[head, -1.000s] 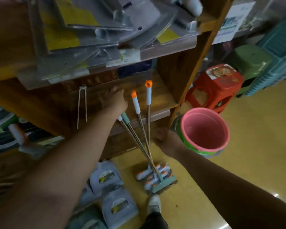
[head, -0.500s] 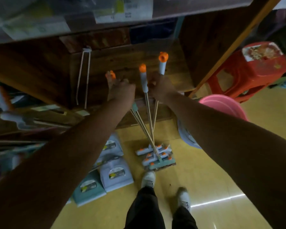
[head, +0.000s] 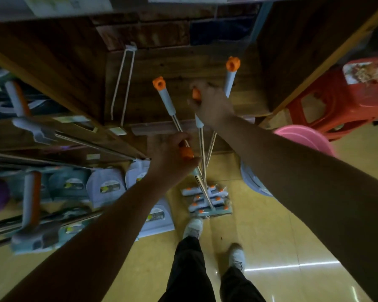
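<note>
Left hand, nearest me: fingers curled tight round a mop handle. Since half a second ago I have drawn this handle back from the shelf, so this mop is coming free of the bunch. Right hand, farther out: now wrapped round the orange cap of a second mop handle, steadying it. Two free handles lean on the shelf, one on either side of that hand. All shafts meet at the mop heads on the floor.

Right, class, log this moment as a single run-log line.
left hand: grips teal-collared mop handle | right hand: grips grey-sleeved mop handle at top | mop heads: on floor
</note>
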A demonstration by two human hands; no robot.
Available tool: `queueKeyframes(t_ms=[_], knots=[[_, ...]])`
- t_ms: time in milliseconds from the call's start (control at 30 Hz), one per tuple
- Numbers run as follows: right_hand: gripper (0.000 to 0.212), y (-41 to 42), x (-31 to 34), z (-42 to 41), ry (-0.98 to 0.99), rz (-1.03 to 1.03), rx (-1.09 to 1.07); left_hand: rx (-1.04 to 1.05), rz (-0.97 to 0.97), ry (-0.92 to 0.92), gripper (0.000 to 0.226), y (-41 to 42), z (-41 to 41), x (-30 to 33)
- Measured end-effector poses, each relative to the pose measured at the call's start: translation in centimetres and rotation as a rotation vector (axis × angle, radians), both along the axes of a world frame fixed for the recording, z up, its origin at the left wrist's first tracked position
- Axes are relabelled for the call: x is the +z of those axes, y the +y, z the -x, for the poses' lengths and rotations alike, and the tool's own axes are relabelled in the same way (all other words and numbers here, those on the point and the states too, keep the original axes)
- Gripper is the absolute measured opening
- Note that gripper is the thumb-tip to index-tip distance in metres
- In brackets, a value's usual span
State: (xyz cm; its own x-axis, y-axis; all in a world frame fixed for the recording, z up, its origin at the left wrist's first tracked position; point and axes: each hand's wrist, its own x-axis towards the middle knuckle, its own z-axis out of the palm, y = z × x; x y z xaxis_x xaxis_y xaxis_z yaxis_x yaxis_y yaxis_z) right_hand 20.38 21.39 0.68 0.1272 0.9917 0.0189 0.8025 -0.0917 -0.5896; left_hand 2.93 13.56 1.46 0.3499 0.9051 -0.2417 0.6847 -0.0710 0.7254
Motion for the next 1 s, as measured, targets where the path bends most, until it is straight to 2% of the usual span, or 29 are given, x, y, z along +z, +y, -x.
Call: queueKeyframes(t_ms=[100, 167, 233, 300, 400, 500, 567, 600, 700, 733, 900, 1000], knots=[[0.040, -5.1, 1.0, -0.6, 0.116, -0.018, 0.108, 0.096, 0.071, -0.110, 0.068, -3.1, -0.5, 0.4], [0.040, -8.4, 1.6, -1.0, 0.223, 0.023, 0.189, 0.132, 0.149, -0.162, 0.058, -4.3, -1.3, 0.4], [0.040, -11.9, 1.6, -0.9, 0.291, -0.021, 0.288, 0.097, 0.216, -0.127, 0.039, -6.0, -2.2, 0.5], [0.042, -14.8, 1.7, -1.1, 0.358, -0.082, 0.342, 0.057, 0.288, -0.102, 0.043, -7.8, -2.8, 0.3], [0.053, -18.4, 2.0, -2.2, 0.449, -0.099, 0.392, -0.004, 0.252, -0.119, 0.048, -10.7, -3.5, 0.1], [0.068, -22.4, 1.3, -4.0, 0.503, -0.022, 0.422, -0.058, 0.201, -0.094, 0.032, -13.9, -4.1, 1.2], [0.072, -25.9, 0.5, -4.8, 0.485, 0.135, 0.363, -0.050, 0.148, -0.076, 0.014, -16.2, -4.8, 2.8], [0.071, -27.8, 0.6, -5.0, 0.450, 0.199, 0.361, -0.029, 0.116, -0.081, 0.012, -17.5, -5.2, 4.3], [0.093, -32.0, 1.7, -4.4, 0.291, 0.341, 0.440, -0.015, -0.016, -0.157, 0.040, -19.9, -5.1, 9.1], [0.094, -32.8, 2.4, -4.0, 0.259, 0.350, 0.430, -0.042, -0.055, -0.157, 0.045, -20.6, -4.7, 11.4], [0.075, -33.0, 9.3, -0.4, 0.215, 0.276, 0.477, -0.076, -0.145, -0.194, 0.033, -23.4, -1.0, 23.3], [0.025, -33.0, 14.5, 3.5, 0.129, 0.249, 0.566, -0.031, -0.249, -0.264, 0.028, -25.4, 2.5, 29.1]])
